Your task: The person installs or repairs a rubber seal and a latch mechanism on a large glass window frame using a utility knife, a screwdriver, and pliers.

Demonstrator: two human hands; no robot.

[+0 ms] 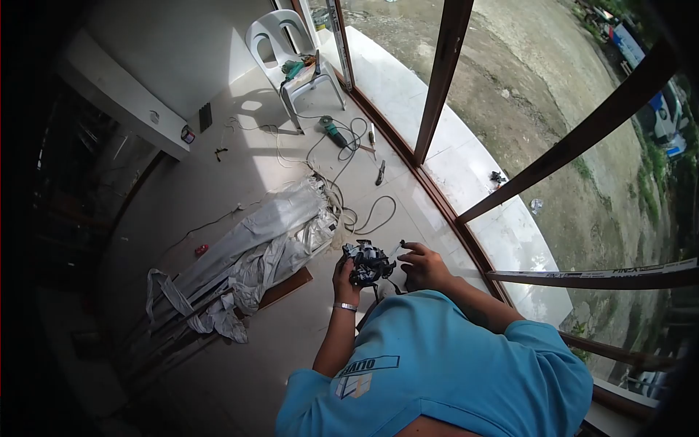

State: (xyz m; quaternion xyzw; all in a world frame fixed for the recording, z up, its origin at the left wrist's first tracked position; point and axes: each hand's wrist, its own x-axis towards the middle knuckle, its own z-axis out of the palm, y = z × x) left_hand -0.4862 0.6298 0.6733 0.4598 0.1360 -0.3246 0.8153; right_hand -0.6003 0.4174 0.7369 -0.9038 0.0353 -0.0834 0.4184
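My left hand [345, 280] is closed around the left side of a dark bundle of small black and silvery pieces [370, 264], held in front of the blue shirt. To the right of the bundle, my right hand [422, 264] has its fingers bent, with a small dark-tipped item [401, 245] at the fingertips. What that item is cannot be made out. The right hand appears apart from the bundle.
Grey sheeting [251, 247] covers long pieces on the floor at left, beside a brown board [287, 288]. A green power tool [333, 132] and cables lie ahead. A white chair [297, 80] holds tools. Brown window frames [443, 80] stand at right.
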